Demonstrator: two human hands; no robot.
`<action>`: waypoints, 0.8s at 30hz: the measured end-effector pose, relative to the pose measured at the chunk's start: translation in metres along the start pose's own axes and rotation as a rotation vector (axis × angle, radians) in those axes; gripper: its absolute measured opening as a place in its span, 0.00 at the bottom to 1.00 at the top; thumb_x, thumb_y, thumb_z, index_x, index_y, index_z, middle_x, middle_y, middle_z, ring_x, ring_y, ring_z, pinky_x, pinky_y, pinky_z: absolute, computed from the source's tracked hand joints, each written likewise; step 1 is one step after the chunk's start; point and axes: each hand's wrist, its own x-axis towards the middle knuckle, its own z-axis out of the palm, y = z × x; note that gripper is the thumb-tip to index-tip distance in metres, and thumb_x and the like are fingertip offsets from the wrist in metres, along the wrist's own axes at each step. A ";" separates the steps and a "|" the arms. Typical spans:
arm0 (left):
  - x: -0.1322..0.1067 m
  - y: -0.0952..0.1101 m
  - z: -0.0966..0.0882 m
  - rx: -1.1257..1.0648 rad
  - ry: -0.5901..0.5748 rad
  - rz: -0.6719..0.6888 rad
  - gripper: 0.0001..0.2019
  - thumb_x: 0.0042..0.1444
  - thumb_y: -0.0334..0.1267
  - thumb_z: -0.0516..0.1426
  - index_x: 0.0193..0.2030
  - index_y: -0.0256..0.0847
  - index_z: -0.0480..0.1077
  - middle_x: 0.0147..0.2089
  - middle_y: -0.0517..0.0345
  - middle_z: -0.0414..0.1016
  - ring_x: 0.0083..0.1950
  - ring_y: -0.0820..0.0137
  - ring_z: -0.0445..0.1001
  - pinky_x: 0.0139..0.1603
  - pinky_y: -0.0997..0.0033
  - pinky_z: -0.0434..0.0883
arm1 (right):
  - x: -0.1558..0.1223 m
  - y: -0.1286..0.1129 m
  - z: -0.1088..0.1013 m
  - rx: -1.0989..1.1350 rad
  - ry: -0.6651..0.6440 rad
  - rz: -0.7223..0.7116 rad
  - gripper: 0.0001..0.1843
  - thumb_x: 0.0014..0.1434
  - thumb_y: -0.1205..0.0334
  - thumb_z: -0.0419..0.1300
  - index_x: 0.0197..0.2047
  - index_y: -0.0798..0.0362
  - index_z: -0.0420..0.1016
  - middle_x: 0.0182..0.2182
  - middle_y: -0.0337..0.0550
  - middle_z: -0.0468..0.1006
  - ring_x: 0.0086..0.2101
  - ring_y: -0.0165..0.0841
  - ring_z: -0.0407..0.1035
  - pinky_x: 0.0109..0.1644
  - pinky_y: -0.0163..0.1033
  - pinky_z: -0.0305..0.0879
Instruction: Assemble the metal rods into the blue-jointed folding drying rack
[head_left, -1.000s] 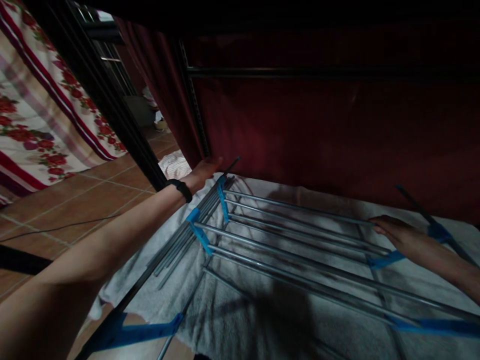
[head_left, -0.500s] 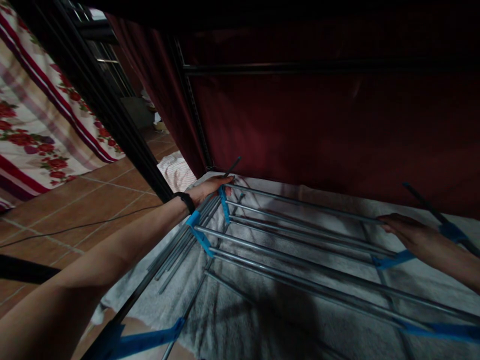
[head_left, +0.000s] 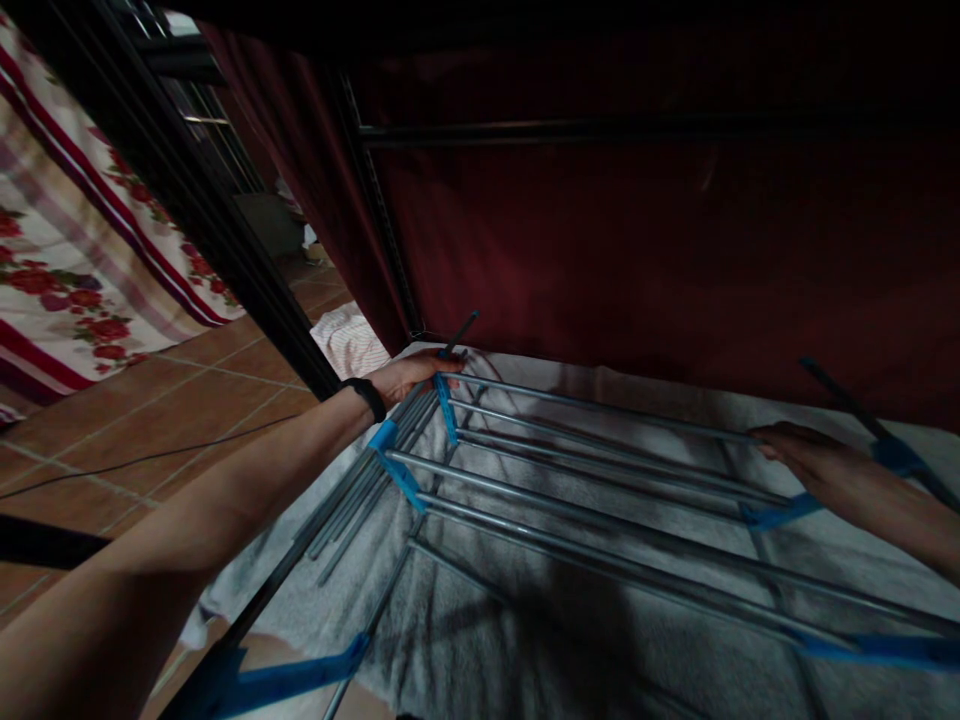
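A metal rack [head_left: 570, 497] of parallel tubes with blue plastic joints lies across a grey blanket. My left hand [head_left: 421, 372], a dark band at its wrist, is closed around the rack's far left corner, by a blue bracket [head_left: 446, 408]. At the right, my right hand [head_left: 795, 452] is closed on the far tube near its right end; its fingertips are partly hidden. Several loose-looking tubes [head_left: 360, 510] lie bundled under my left forearm. Another blue joint [head_left: 292, 682] sits at the near left.
Grey blanket [head_left: 480, 640] covers the surface beneath. A black post [head_left: 225, 220] rises at the left, and a dark red curtain [head_left: 637, 260] hangs behind. Brown floor tiles [head_left: 187, 400] with a thin cable [head_left: 150, 458] lie left, beside a flowered cloth [head_left: 82, 270].
The view has shifted very slightly. Both hands keep the same places on the rack, and the rack looks unmoved on the blanket.
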 end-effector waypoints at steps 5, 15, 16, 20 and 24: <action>-0.006 0.005 0.004 0.103 0.010 -0.001 0.19 0.48 0.30 0.72 0.47 0.35 0.76 0.28 0.57 0.79 0.23 0.70 0.76 0.23 0.74 0.74 | -0.001 0.007 0.003 0.037 -0.023 -0.063 0.16 0.64 0.51 0.51 0.47 0.41 0.78 0.49 0.52 0.81 0.50 0.49 0.77 0.56 0.53 0.76; -0.008 0.004 0.006 0.174 0.037 0.023 0.13 0.52 0.34 0.71 0.41 0.36 0.74 0.26 0.59 0.77 0.23 0.71 0.75 0.23 0.75 0.73 | -0.002 0.011 0.007 0.034 -0.036 -0.032 0.18 0.66 0.50 0.51 0.51 0.43 0.78 0.51 0.53 0.81 0.52 0.49 0.77 0.56 0.50 0.74; -0.008 0.004 0.006 0.176 0.040 0.027 0.13 0.52 0.34 0.71 0.40 0.36 0.74 0.26 0.58 0.77 0.22 0.71 0.75 0.22 0.75 0.73 | -0.001 0.011 0.007 0.039 -0.040 -0.021 0.18 0.66 0.50 0.51 0.51 0.43 0.78 0.51 0.53 0.81 0.51 0.49 0.77 0.55 0.50 0.74; -0.012 0.004 0.011 0.175 0.033 0.035 0.13 0.52 0.33 0.70 0.42 0.35 0.74 0.30 0.55 0.79 0.25 0.70 0.78 0.22 0.76 0.73 | 0.000 0.011 0.006 0.046 -0.064 -0.004 0.20 0.66 0.50 0.51 0.53 0.44 0.78 0.52 0.52 0.81 0.52 0.48 0.76 0.57 0.49 0.73; -0.019 0.008 0.019 0.148 0.062 0.056 0.12 0.53 0.29 0.69 0.43 0.34 0.74 0.30 0.56 0.79 0.25 0.71 0.77 0.26 0.75 0.76 | 0.001 0.007 0.005 0.049 -0.070 0.019 0.21 0.66 0.51 0.50 0.53 0.45 0.78 0.52 0.53 0.81 0.52 0.49 0.76 0.58 0.50 0.73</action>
